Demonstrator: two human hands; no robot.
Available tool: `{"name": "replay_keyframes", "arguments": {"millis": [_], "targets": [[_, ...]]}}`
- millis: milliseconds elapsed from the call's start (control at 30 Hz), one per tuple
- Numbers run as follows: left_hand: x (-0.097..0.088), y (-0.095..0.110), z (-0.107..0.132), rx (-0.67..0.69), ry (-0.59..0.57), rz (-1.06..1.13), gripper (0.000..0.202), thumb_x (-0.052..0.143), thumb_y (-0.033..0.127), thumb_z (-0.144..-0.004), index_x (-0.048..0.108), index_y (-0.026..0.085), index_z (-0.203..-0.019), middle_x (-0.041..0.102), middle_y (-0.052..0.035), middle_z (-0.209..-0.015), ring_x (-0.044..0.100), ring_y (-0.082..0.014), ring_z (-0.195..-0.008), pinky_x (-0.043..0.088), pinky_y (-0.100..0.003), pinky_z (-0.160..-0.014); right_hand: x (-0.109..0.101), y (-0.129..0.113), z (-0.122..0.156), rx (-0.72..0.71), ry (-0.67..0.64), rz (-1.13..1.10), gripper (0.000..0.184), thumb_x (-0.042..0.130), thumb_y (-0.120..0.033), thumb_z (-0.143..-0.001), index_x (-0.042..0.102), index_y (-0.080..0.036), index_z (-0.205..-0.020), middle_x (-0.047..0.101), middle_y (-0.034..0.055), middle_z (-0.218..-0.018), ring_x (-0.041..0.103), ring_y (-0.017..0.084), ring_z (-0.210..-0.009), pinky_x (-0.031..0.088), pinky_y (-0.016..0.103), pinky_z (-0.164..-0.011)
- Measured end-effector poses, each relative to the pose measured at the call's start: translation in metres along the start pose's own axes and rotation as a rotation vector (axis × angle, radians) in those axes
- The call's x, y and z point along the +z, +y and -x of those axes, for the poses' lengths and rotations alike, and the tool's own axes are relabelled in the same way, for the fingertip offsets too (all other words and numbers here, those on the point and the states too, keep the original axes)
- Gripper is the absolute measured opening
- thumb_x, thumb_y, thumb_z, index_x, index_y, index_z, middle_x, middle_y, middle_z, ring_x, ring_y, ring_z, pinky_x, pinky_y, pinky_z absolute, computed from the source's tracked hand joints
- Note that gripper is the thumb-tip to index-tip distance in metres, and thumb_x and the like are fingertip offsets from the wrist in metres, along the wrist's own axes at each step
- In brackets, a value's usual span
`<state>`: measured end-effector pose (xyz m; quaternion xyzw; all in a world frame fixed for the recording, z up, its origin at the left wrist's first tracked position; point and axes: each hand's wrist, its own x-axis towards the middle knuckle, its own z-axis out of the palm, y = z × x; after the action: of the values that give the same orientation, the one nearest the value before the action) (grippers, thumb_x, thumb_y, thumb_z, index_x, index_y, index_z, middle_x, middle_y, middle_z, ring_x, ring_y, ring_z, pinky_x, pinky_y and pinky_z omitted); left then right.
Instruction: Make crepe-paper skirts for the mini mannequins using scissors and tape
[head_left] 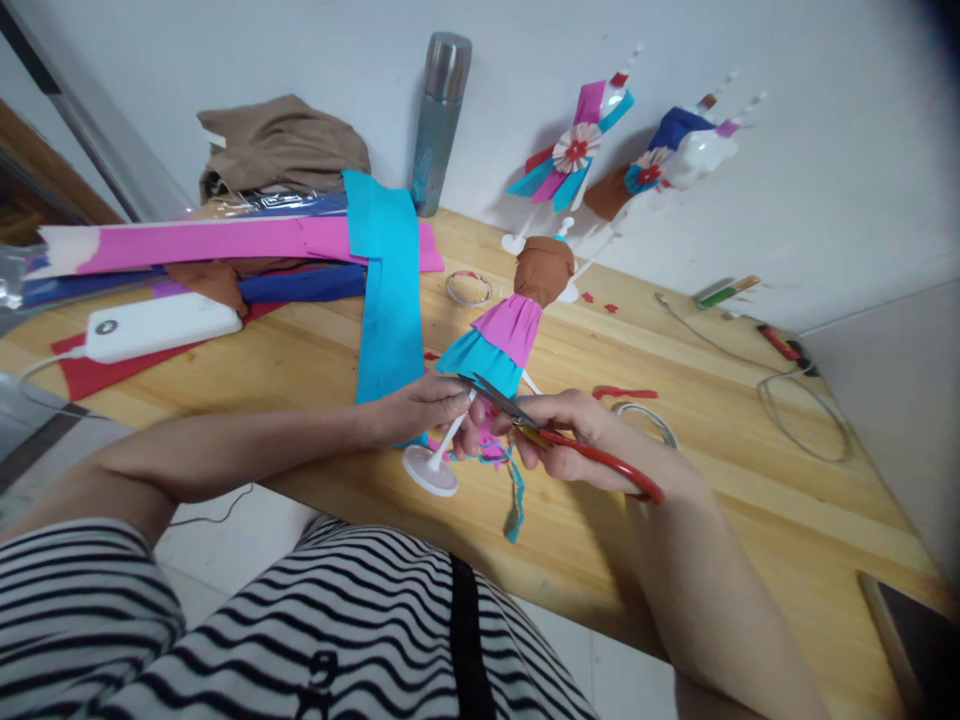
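Observation:
My left hand (431,408) is closed around the white stand of a small figure, just below its paper skirt. The figure wears a brown crepe paper top (543,270) and a skirt of pink and turquoise tiers (487,350); it leans away, with its round white base (430,471) towards me. In my right hand (566,430) are red-handled scissors (600,462), their dark blades lying at the turquoise hem near my left fingers. Whether the blades touch the paper I cannot tell. Pink and turquoise paper scraps (514,490) lie under my hands.
A turquoise paper strip (394,320) lies left of the figure, by stacked coloured paper (225,243). Behind stand a flask (440,125) and two decorated figures (576,150). A white power bank (161,327) is at left, a cable (765,400) at right, a dark flat object (907,630) at the near right.

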<state>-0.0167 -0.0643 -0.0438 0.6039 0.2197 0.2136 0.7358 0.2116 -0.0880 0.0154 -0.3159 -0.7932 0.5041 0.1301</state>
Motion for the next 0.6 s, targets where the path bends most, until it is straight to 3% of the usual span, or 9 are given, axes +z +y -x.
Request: {"name": "replay_keyframes", "arguments": {"millis": [167, 367, 600], "targets": [[-0.0002, 0.0015, 0.0004, 0.011, -0.004, -0.021, 0.041, 0.045, 0.055, -0.088, 0.052, 0.015, -0.084, 0.066, -0.0044, -0.072, 0.061, -0.0134, -0.060, 0.045, -0.024, -0.056, 0.0003, -0.0053, -0.0027, -0.036, 0.005, -0.030, 0.060, 0.047, -0.072, -0.078, 0.058, -0.013, -0.082, 0.050, -0.0003, -0.069, 0.041, 0.010, -0.059, 0.033, 0.022, -0.051], [0.0016, 0.0064, 0.0022, 0.020, -0.015, -0.030, 0.037, 0.043, 0.050, -0.090, 0.051, 0.014, -0.084, 0.065, -0.0045, -0.072, 0.060, -0.0129, -0.061, 0.044, -0.024, -0.058, 0.0006, -0.0047, -0.0023, 0.011, 0.022, -0.013, 0.061, 0.047, -0.074, -0.076, 0.055, -0.013, -0.074, 0.045, -0.0019, -0.064, 0.037, 0.009, -0.056, 0.029, 0.023, -0.049], [0.0012, 0.0056, 0.0013, 0.024, -0.012, -0.049, 0.032, 0.040, 0.043, -0.092, 0.051, 0.014, -0.084, 0.065, -0.0047, -0.072, 0.060, -0.0130, -0.060, 0.041, -0.024, -0.056, 0.0003, -0.0063, -0.0029, 0.014, 0.019, -0.022, 0.068, 0.045, -0.077, -0.074, 0.060, -0.011, -0.084, 0.040, -0.0037, -0.062, 0.034, 0.008, -0.055, 0.028, 0.022, -0.048]]}}
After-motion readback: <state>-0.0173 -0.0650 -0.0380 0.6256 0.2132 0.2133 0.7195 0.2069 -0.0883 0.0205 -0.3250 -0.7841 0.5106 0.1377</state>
